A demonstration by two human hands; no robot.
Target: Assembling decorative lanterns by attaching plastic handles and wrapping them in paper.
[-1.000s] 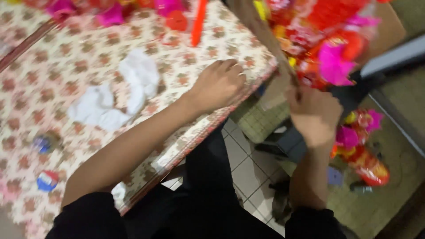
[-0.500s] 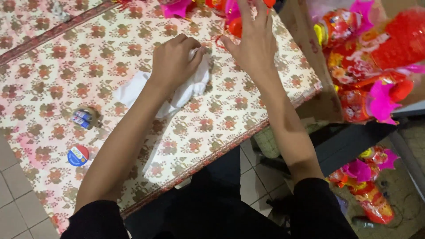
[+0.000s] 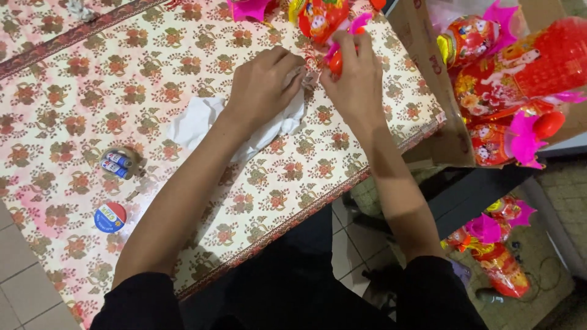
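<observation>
Head cam looks straight down at a table covered in a cream cloth [image 3: 73, 91] with a reddish-brown flower pattern. Both arms come up from the bottom in black sleeves.

Left hand [image 3: 263, 85] is lying knuckles-up on a crumpled white cloth [image 3: 195, 122], fingers curled down into the end of it near the table's far side, so it's gripping or pinching the fabric there. The rest of the cloth trails back toward the person, partly under the forearm.

Right hand [image 3: 354, 85] is just beside the left, nearly touching it, and its fingers are closed around a red and pink toy lantern [image 3: 321, 21] with a cartoon print on it. The thumb side sits on an orange-red bit at the bottom of the lantern. The lantern rests at the far edge of the table, just past both hands, and the cloth's bunched end meets it right where the two hands come together.

Other stuff: two small batteries [image 3: 117, 164] in a little round holder sit on the table left of the left forearm, and a round red-white-blue lid [image 3: 110, 217] is nearer the front edge. On the right there's a brown cardboard box [image 3: 422, 55] stuffed with more of the same red lanterns with pink frills, and a couple more lie on the tiled floor [image 3: 544, 244] below it.
</observation>
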